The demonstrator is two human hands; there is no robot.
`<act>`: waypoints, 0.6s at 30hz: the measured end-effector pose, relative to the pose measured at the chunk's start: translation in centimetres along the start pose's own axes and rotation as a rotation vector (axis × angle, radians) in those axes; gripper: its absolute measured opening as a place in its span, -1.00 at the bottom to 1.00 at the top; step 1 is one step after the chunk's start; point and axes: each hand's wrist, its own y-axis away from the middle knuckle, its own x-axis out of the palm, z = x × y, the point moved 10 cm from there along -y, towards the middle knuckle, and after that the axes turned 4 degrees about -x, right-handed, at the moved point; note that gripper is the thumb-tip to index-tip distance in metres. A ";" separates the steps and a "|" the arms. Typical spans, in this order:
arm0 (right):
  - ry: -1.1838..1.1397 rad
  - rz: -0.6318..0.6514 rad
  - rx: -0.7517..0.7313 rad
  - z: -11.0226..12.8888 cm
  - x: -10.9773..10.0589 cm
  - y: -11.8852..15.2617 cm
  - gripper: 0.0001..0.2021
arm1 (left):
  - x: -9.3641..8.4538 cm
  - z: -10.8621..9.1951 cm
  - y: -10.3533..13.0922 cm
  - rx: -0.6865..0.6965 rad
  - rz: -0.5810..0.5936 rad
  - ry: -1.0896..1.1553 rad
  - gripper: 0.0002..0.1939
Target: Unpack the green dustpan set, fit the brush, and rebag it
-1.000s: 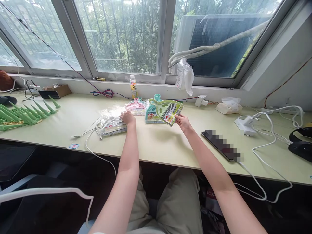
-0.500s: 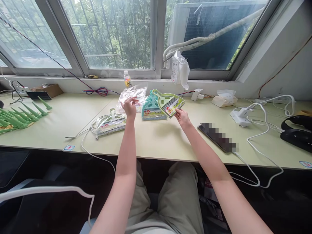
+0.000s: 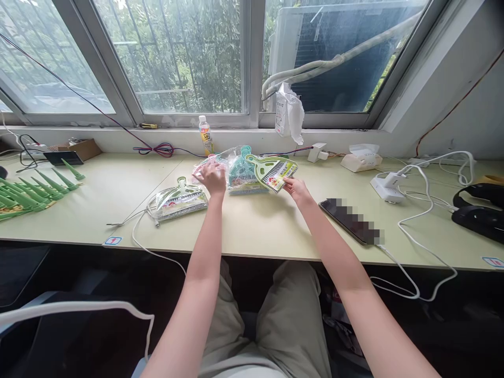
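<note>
Head view: right hand (image 3: 296, 189) pinches green dustpan set (image 3: 272, 172); left hand (image 3: 213, 177) grasps clear bag (image 3: 220, 161) beside it, which looks slippery and could slide free.

The dustpan (image 3: 271, 172) is light green with a colourful label; another (image 3: 243, 176) is teal. The tabletop (image 3: 255, 226) is pale yellow-green, the spikes (image 3: 27, 190) bright green, the cable (image 3: 417, 231) white.
</note>
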 end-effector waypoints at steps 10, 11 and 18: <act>0.183 0.118 -0.044 1.0 1.6 0.3 -0.82 | 6.1 -3.4 3.4 0.153 0.294 -0.072 -0.33; 0.198 0.138 -0.049 1.0 1.9 0.4 -0.82 | 6.1 -3.0 3.3 0.135 0.296 -0.066 -0.31; 0.248 0.273 -0.057 0.4 3.9 1.2 -0.83 | 5.6 -3.8 3.3 0.209 0.302 0.034 -0.48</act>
